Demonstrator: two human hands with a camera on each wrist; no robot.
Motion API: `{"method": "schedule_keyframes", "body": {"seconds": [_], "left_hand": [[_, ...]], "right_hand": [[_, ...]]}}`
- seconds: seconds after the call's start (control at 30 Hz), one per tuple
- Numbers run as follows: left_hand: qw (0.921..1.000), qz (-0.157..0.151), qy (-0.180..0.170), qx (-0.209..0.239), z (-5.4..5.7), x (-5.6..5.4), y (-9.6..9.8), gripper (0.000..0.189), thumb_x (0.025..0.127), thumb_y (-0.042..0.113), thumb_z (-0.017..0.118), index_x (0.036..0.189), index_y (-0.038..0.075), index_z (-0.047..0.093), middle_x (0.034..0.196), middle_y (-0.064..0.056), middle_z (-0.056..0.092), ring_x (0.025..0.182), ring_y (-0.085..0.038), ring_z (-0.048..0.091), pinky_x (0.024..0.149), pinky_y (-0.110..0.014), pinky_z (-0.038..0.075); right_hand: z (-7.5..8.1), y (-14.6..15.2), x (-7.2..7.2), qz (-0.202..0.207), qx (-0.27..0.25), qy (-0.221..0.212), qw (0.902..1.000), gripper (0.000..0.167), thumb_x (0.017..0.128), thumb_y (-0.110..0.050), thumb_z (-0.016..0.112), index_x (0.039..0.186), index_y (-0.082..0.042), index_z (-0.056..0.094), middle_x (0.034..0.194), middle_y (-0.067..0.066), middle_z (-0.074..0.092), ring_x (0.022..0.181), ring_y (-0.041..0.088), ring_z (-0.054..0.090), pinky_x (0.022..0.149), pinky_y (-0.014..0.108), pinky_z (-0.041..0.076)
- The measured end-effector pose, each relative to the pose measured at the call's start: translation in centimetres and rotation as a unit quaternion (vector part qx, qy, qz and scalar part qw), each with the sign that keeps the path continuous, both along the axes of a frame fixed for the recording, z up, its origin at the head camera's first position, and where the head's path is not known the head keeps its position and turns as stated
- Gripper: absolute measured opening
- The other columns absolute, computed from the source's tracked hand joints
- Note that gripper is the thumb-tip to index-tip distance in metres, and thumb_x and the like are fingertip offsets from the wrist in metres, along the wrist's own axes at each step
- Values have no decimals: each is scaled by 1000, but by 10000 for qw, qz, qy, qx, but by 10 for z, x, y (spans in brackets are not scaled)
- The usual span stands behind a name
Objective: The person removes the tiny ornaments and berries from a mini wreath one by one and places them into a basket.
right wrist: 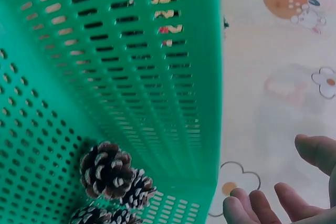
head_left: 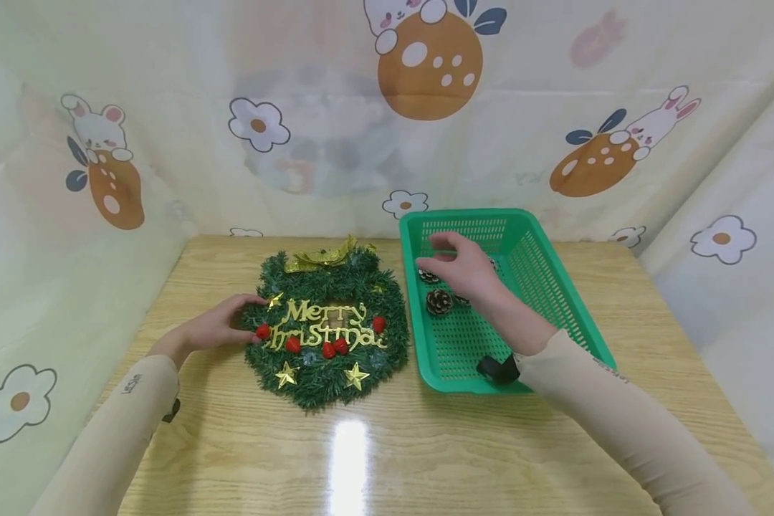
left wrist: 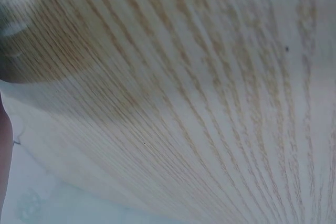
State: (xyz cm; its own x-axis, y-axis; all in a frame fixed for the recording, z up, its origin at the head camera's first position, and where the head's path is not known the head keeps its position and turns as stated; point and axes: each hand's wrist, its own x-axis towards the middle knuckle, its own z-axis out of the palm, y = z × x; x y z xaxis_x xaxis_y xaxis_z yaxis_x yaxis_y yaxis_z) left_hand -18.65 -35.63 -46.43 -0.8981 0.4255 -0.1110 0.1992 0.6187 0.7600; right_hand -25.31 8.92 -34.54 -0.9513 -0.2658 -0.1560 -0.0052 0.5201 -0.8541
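Wreath [head_left: 325, 282]: lies flat on the table [head_left: 232, 451], just left of the basket [head_left: 454, 347], green and bushy.
Lettering [head_left: 297, 311]: reads "Merry Christmas" in gold, stretched across the middle of the wreath.
Trimmings: gold stars [head_left: 355, 376] and red berries [head_left: 293, 345] dotted over the greenery, plus a gold ribbon [head_left: 325, 256] along the far edge.
Left hand [head_left: 213, 326]: touches the left rim of the wreath, with thumb and fingers spread apart, close to one star and one berry; cannot tell whether gripping (fingertips partly lost in the greenery).
Right hand [head_left: 461, 269]: hangs over the left side of the basket, with thumb and fingers apart and loosely bent, holding nothing.
Basket: green plastic, slotted walls, set on the table to the right of the wreath.
Pine cones [head_left: 438, 302]: clustered inside the basket near the left wall, below the right hand; brown with whitish scale tips, at least four visible from the right wrist.
Sleeves [head_left: 122, 423]: beige, on both arms.
Table: pale wood grain, with a bright reflection at the near side.
Curtain [head_left: 335, 158]: behind the table, printed with rabbits, orange fruit and white flowers.
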Motion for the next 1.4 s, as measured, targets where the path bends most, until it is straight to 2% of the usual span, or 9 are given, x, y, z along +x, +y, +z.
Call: {"method": "schedule_keyframes", "body": {"seconds": [0.37,0.57,0.77,0.87,1.07,1.3,1.4], "left_hand": [[9999,28,-118,77,-1,3,1,74,83,18,78,143,-1,39,147,-26,35,138,-46,26,113,-64,16],[9999,57,-144,46,-1,3,-1,74,83,19,79,143,1,39,148,-25,34,139,-46,24,113,-65,14],[9999,36,-129,14,-1,2,-1,75,83,20,79,143,1,39,148,-25,34,139,-46,24,113,-65,13],[9999,24,-114,-4,-1,2,-1,74,83,20,79,143,0,39,148,-26,34,139,-47,24,113,-65,14],[9999,30,-98,-21,-4,0,-1,75,83,20,79,144,1,39,149,-25,34,139,-46,25,113,-64,16],[10000,2,-40,-70,-7,-2,-3,75,84,23,78,145,2,38,149,-25,32,139,-47,24,113,-65,15],[9999,36,-84,-65,-7,-3,-3,76,83,24,78,145,3,38,150,-24,32,139,-45,24,113,-64,15]], "right_hand": [[0,-13,15,376,18,-38,9993,61,93,-28,68,146,-14,42,148,8,44,130,27,46,99,49,47],[2,-20,25,515,33,71,9986,65,91,-31,70,146,-13,43,147,9,45,133,28,44,102,48,45],[1,-29,39,603,-57,97,9981,67,89,-34,72,147,-15,43,148,4,45,135,26,43,105,47,44],[-3,-34,45,640,-144,108,9978,69,88,-35,73,147,-17,42,147,1,46,135,26,44,105,47,43],[-14,-45,56,662,-291,90,9973,68,86,-38,75,145,-22,45,146,3,48,134,28,44,106,47,41],[-24,-57,67,696,-581,25,9959,66,87,-33,75,145,-20,45,147,2,46,135,26,42,112,40,36],[-29,-62,72,722,-650,11,9953,64,87,-31,75,144,-21,46,146,2,46,135,25,43,111,40,37]]}}
